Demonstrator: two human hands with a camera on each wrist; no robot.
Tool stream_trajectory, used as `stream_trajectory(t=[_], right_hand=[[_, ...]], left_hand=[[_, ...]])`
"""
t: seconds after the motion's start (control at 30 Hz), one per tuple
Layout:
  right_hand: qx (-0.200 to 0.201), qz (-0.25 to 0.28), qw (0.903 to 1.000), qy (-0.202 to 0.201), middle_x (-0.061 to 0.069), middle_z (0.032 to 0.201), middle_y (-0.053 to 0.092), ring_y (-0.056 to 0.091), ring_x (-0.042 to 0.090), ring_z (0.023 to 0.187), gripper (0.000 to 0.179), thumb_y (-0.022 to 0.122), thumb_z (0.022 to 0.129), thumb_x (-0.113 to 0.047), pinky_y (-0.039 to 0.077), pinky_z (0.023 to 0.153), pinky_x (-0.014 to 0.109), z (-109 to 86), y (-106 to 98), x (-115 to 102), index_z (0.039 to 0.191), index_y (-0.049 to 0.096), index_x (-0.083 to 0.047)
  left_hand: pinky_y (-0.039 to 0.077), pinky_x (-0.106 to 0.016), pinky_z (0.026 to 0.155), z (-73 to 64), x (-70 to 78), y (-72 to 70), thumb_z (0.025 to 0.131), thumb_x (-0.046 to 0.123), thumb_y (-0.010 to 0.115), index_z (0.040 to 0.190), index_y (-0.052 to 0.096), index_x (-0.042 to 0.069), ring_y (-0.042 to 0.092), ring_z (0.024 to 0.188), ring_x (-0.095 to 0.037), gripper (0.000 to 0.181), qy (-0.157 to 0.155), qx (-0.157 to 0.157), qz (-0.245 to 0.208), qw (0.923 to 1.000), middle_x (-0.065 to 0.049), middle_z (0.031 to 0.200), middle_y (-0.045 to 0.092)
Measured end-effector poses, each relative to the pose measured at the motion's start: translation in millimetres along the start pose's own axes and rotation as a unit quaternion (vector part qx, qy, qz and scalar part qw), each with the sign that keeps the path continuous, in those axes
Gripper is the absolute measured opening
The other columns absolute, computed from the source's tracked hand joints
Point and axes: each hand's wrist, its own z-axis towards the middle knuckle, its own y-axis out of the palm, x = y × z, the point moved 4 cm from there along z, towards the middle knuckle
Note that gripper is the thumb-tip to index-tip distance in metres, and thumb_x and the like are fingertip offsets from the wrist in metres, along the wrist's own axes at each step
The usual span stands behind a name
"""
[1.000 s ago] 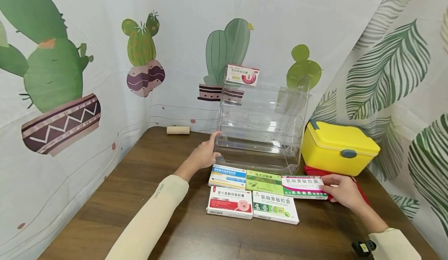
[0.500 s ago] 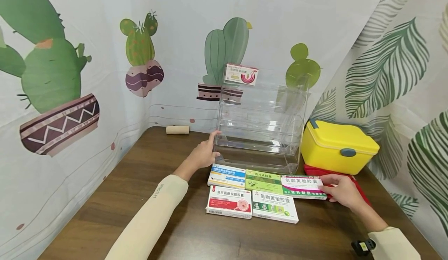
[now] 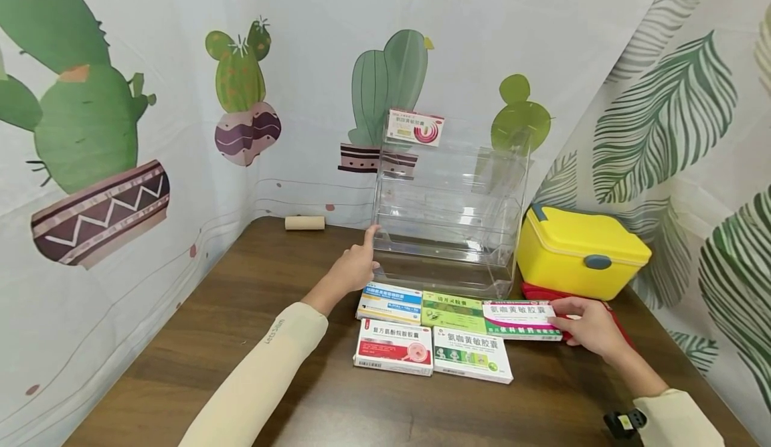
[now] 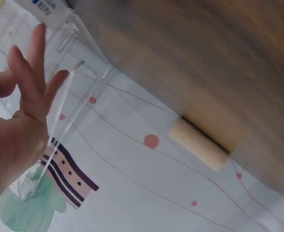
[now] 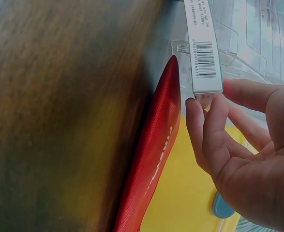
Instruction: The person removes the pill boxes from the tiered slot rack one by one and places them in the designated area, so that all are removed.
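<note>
A clear plastic tiered rack (image 3: pixel 448 223) stands upright at the back of the table. My left hand (image 3: pixel 352 267) touches its left side, with the index finger extended along the edge; in the left wrist view the fingers (image 4: pixel 37 50) look straight and spread. My right hand (image 3: pixel 590 326) pinches the right end of a white, magenta and green medicine box (image 3: pixel 521 320). In the right wrist view, its barcoded end (image 5: pixel 204 58) sits between thumb and fingers. Left of it lie a green medicine box (image 3: pixel 453 311) and a blue-and-white one (image 3: pixel 390 303).
A red-and-white medicine box (image 3: pixel 393 346) and a white-and-green one (image 3: pixel 472 354) form the front row. One more box (image 3: pixel 415 128) stands on the rack's top tier. A yellow case (image 3: pixel 584 253) and a red pouch (image 5: pixel 154 159) are at right; a beige roll (image 3: pixel 304 223) lies at back left.
My left hand has shifted slightly to the right against the rack, its index finger more upright. The right hand stays on the same box, and the boxes look unmoved.
</note>
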Motion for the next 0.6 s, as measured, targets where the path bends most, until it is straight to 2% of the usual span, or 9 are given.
stream_trajectory(t=[0.13, 0.37, 0.6], right_hand=[[-0.002, 0.002, 1.0, 0.003, 0.034, 0.119, 0.061, 0.066, 0.021, 0.074, 0.045, 0.078, 0.087, -0.019, 0.056, 0.057, 0.032, -0.4, 0.3, 0.7, 0.121, 0.064, 0.007], [0.002, 0.005, 1.0, 0.003, 0.034, 0.119, 0.061, 0.066, 0.022, 0.076, 0.044, 0.077, 0.087, -0.019, 0.056, 0.057, 0.032, 0.6, 0.2, 2.5, 0.12, 0.065, 0.007], [-0.001, 0.009, 0.9999, 0.006, 0.033, 0.12, 0.061, 0.066, 0.022, 0.077, 0.044, 0.078, 0.087, -0.02, 0.056, 0.057, 0.033, 1.3, 1.2, 6.7, 0.12, 0.065, 0.006]], left_hand=[[0.033, -0.025, 0.041, -0.1, 1.8, 0.0, 0.1, 0.011, 0.059, 0.157, -0.005, 0.029, 0.043, 0.042, -0.015, 0.087, -0.023, -0.005, 0.007, 0.9997, -0.001, 0.069, 0.064], [0.039, -0.026, 0.037, -0.3, 4.5, 0.3, 0.098, 0.0, 0.056, 0.156, -0.008, 0.03, 0.046, 0.039, -0.017, 0.091, -0.042, -0.021, -0.036, 0.9982, -0.007, 0.1, 0.072], [0.042, -0.027, 0.038, -1.7, 6.4, 1.3, 0.098, 0.002, 0.057, 0.155, -0.007, 0.028, 0.053, 0.042, -0.019, 0.09, -0.035, -0.019, -0.027, 0.9988, -0.008, 0.09, 0.071]])
